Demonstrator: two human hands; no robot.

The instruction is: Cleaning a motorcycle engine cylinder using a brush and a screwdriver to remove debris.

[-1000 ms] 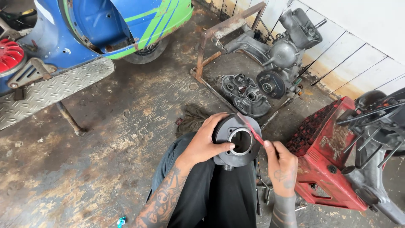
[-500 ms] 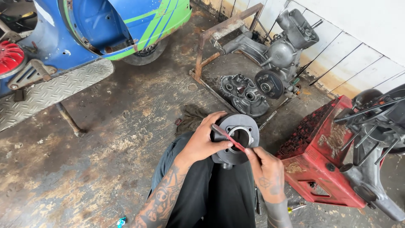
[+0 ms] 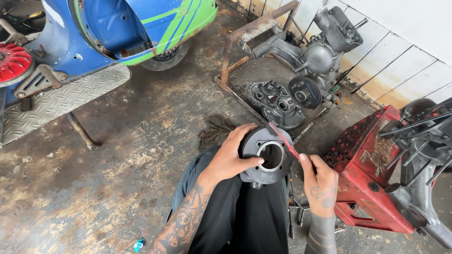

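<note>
Fingers (image 3: pixel 245 162) of the left hand (image 3: pixel 230 157) wrap the grey cylinder (image 3: pixel 266 157) resting on the person's lap, while the right hand (image 3: pixel 320 183) pinches a red brush (image 3: pixel 285 141) (bristles at the cylinder's upper rim). Beyond the cylinder lies an engine casing (image 3: pixel 278 101); right of it, a red crate (image 3: pixel 367 174).

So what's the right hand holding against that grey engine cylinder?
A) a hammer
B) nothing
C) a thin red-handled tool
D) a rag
C: the right hand pinches a thin red-handled tool whose tip rests on the rim of the engine cylinder, steadied by the left hand.
</note>
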